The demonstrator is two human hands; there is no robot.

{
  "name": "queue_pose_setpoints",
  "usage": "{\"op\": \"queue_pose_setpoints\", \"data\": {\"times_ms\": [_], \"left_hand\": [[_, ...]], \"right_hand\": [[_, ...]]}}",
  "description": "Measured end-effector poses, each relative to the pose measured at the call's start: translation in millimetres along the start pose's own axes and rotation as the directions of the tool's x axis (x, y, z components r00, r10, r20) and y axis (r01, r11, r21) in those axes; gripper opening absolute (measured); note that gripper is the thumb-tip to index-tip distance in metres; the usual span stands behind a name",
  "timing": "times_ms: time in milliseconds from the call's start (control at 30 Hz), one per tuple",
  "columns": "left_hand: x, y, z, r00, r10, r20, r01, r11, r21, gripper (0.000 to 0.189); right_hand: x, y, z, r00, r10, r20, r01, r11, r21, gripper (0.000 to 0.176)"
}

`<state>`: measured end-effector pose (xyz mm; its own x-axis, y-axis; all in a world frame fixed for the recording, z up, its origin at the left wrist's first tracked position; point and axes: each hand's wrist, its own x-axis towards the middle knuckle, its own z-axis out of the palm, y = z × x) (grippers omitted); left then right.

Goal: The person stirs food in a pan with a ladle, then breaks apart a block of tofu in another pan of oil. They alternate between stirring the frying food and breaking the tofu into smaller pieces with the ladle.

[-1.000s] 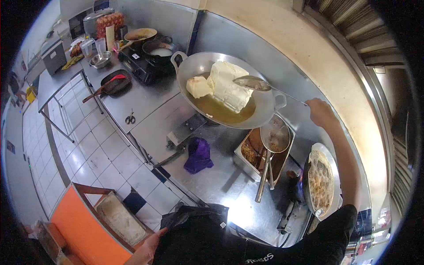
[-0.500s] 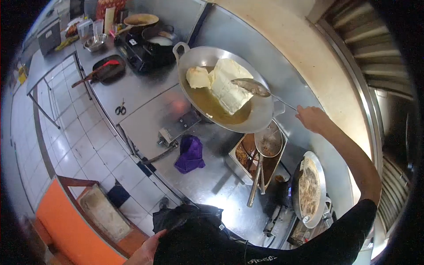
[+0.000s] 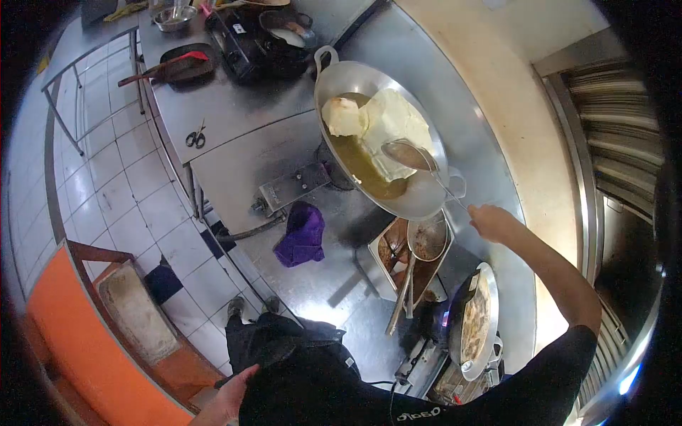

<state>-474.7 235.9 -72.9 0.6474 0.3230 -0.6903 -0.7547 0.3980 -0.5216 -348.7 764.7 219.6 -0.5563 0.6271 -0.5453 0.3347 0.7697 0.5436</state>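
Note:
My right hand [image 3: 491, 223] is closed around the thin handle of a long-handled metal skimmer [image 3: 409, 155]. The skimmer's round head is over a big pale block of fat, like butter or margarine [image 3: 395, 124], in a large two-handled wok [image 3: 426, 202]. A smaller chunk of the same fat [image 3: 342, 117] lies beside the block. Yellowish-brown liquid [image 3: 362, 167] covers the wok's bottom around them. Down by my dark clothing at the lower left is my left hand [image 3: 238, 394]; its fingers are mostly hidden, so whether it holds anything does not show.
Below the wok, a strainer [image 3: 428, 240] rests over a steel tray [image 3: 371, 250]. A second pan [image 3: 490, 319] of brown food is on a burner at right. A purple cloth [image 3: 302, 234], scissors [image 3: 195, 138] and a dark pan with a red utensil [image 3: 186, 71] lie on the steel counter.
The view has shifted and turned slightly. The skimmer head has tipped and sits nearer the block's lower right part, with my right hand drawn back toward me. My left hand stays low.

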Motion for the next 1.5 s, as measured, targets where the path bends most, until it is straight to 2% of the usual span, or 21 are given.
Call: {"op": "queue_pose_setpoints", "data": {"times_ms": [167, 233, 367, 433, 467, 533, 567, 633, 767, 833, 867, 900, 967, 1067, 1167, 1233, 1300, 1367, 1433, 1467, 1500], "left_hand": [[-3, 0, -1, 0.998, -0.022, 0.052, 0.022, 1.0, 0.012, 0.051], [-4, -2, 1, 0.998, 0.066, -0.015, -0.065, 0.996, 0.055, 0.053], [-24, -2, 16, 0.997, 0.064, -0.037, -0.06, 0.995, 0.083, 0.053], [-13, -1, 3, 0.999, 0.036, -0.002, -0.036, 0.998, 0.05, 0.051], [-10, -1, 0, 0.999, 0.036, 0.003, -0.036, 0.998, 0.049, 0.051], [-8, -5, -5, 0.989, 0.146, -0.014, -0.145, 0.988, 0.049, 0.054], [-11, -6, -4, 0.988, 0.152, -0.016, -0.151, 0.987, 0.048, 0.054], [-20, -4, 2, 0.981, 0.193, -0.007, -0.192, 0.979, 0.064, 0.052], [-17, -4, -10, 0.977, 0.212, -0.032, -0.208, 0.972, 0.107, 0.052], [-21, -5, -7, 0.966, 0.244, -0.086, -0.229, 0.961, 0.154, 0.052], [-21, -5, -9, 0.966, 0.243, -0.088, -0.229, 0.962, 0.147, 0.052], [-21, -4, -13, 0.978, 0.19, -0.09, -0.178, 0.976, 0.125, 0.051], [-21, -5, -19, 0.986, 0.134, -0.096, -0.124, 0.987, 0.104, 0.05], [-17, -5, -28, 0.986, 0.167, 0.017, -0.168, 0.985, 0.041, 0.05], [-7, -6, -45, 0.984, 0.167, 0.067, -0.168, 0.986, 0.01, 0.049], [-4, -6, -49, 0.972, 0.227, 0.059, -0.224, 0.973, -0.051, 0.049], [-15, -7, -37, 0.975, 0.221, 0.026, -0.22, 0.975, -0.013, 0.048], [-28, -9, -25, 0.975, 0.222, -0.012, -0.222, 0.975, 0.026, 0.047], [-36, -13, -17, 0.939, 0.32, -0.128, -0.306, 0.944, 0.12, 0.047], [-39, -15, -16, 0.936, 0.326, -0.131, -0.31, 0.942, 0.128, 0.047], [-40, -17, -17, 0.927, 0.372, -0.039, -0.366, 0.924, 0.107, 0.047]], "right_hand": [[7, -11, 4, 0.999, -0.011, 0.047, 0.013, 1.0, -0.028, 0.017], [11, -7, 18, 0.999, -0.043, -0.003, 0.043, 0.999, -0.028, 0.018], [14, -21, 28, 0.994, -0.11, -0.028, 0.11, 0.994, 0.009, 0.018], [23, -27, 49, 0.997, 0.023, -0.077, -0.022, 1.0, 0.017, 0.015], [24, -33, 58, 0.997, 0.023, -0.078, -0.022, 1.0, 0.011, 0.015], [22, -52, 73, 0.96, -0.109, -0.26, 0.091, 0.992, -0.082, 0.012], [22, -64, 72, 0.958, -0.111, -0.265, 0.093, 0.992, -0.08, 0.012], [21, -86, 65, 0.962, 0.072, -0.263, -0.08, 0.997, -0.018, 0.012], [16, -98, 64, 0.944, 0.17, -0.284, -0.154, 0.985, 0.075, 0.011], [15, -123, 77, 0.915, 0.183, -0.358, -0.204, 0.979, -0.02, 0.013], [18, -130, 83, 0.916, 0.14, -0.376, -0.204, 0.969, -0.137, 0.018], [21, -134, 84, 0.918, 0.128, -0.375, -0.193, 0.971, -0.142, 0.018], [24, -144, 88, 0.888, 0.328, -0.323, -0.298, 0.944, 0.139, 0.023], [37, -158, 106, 0.867, 0.404, -0.294, -0.377, 0.915, 0.146, 0.025], [32, -159, 95, 0.892, 0.388, -0.232, -0.346, 0.916, 0.203, 0.024], [23, -147, 78, 0.902, 0.351, -0.252, -0.298, 0.928, 0.224, 0.024], [16, -123, 69, 0.909, 0.322, -0.266, -0.257, 0.933, 0.25, 0.023], [13, -89, 64, 0.934, 0.183, -0.306, -0.109, 0.963, 0.246, 0.02], [25, -39, 78, 0.905, 0.077, -0.417, 0.067, 0.945, 0.321, 0.019], [32, -12, 72, 0.941, 0.009, -0.339, 0.106, 0.942, 0.319, 0.019], [34, -1, 53, 0.965, -0.059, -0.255, 0.142, 0.936, 0.321, 0.02]]}}
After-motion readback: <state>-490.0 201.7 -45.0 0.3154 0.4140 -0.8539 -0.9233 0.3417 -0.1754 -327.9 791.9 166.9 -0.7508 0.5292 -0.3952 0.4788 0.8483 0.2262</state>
